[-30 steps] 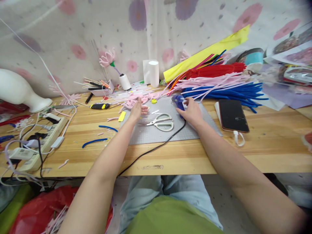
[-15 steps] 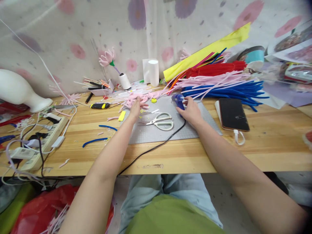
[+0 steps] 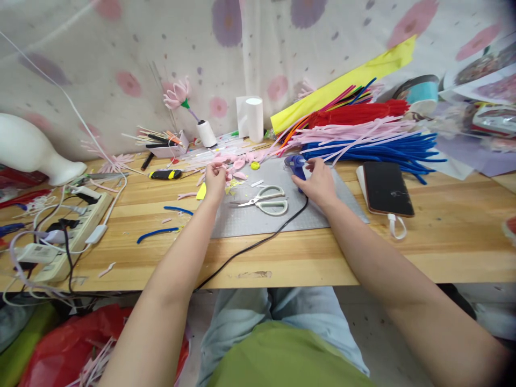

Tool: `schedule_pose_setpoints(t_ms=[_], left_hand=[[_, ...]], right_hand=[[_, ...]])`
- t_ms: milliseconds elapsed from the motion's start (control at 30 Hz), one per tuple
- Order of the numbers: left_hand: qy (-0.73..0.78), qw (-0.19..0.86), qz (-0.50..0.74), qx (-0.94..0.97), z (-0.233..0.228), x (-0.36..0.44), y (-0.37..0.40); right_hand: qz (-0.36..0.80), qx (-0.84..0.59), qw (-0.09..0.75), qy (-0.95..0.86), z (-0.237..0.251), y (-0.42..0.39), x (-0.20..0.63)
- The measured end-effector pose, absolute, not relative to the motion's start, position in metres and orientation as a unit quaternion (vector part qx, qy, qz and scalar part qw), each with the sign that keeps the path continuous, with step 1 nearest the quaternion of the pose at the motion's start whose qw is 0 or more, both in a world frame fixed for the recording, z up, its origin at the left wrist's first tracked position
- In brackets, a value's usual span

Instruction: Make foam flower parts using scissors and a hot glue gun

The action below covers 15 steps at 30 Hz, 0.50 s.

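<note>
My left hand (image 3: 215,180) is closed at the left edge of the grey mat (image 3: 250,223), its fingers curled together beside pink fuzzy petal pieces (image 3: 238,164). Whatever is between those fingertips is hidden. My right hand (image 3: 320,181) is at a blue glue gun (image 3: 297,167), with the thumb on one side of its handle and the fingers on the other. The gun's black cord (image 3: 266,243) runs toward the table's front edge. Between my hands lie scissors (image 3: 268,200) with pale handles, their blades toward the left. A small yellow round piece (image 3: 255,166) is near the petals.
Blue pipe cleaners (image 3: 371,150) and pink and red bundles lie behind my right hand. A phone (image 3: 385,188) lies to the right. A utility knife (image 3: 165,174) and a power strip (image 3: 76,236) are at the left. A pink flower (image 3: 177,95) stands at the back.
My left hand has drawn slightly left from the pink petals and its fingers have curled in, uncovering more of them. My right hand stays at the glue gun.
</note>
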State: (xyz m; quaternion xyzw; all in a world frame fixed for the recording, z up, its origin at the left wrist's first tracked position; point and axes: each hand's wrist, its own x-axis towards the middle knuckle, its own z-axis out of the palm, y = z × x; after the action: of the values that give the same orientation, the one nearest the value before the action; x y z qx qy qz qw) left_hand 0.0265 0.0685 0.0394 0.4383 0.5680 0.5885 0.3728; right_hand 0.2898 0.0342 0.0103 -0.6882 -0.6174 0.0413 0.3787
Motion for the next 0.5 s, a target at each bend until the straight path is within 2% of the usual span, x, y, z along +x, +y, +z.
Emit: schedule_pose_setpoints(t_ms=[133,267,400,500], left_hand=[[0.564,0.343,0.584,0.472,0.032,0.018,0.057],[0.586,0.242,0.537,0.556,0.021,0.01,0.047],[0.602,0.083,0.361,0.707,0.023,0.01,0.048],[0.599,0.01,0.23,0.767,0.029,0.017,0.057]], right_hand=[[-0.027,-0.716,0.361,-0.597,0.027,0.025,0.287],[0.031,-0.702,0.272,-0.657,0.039,0.014,0.28],[0.044,-0.562,0.228,-0.794,0.034,0.012,0.264],[0.052,-0.458,0.193,-0.866,0.023,0.016,0.252]])
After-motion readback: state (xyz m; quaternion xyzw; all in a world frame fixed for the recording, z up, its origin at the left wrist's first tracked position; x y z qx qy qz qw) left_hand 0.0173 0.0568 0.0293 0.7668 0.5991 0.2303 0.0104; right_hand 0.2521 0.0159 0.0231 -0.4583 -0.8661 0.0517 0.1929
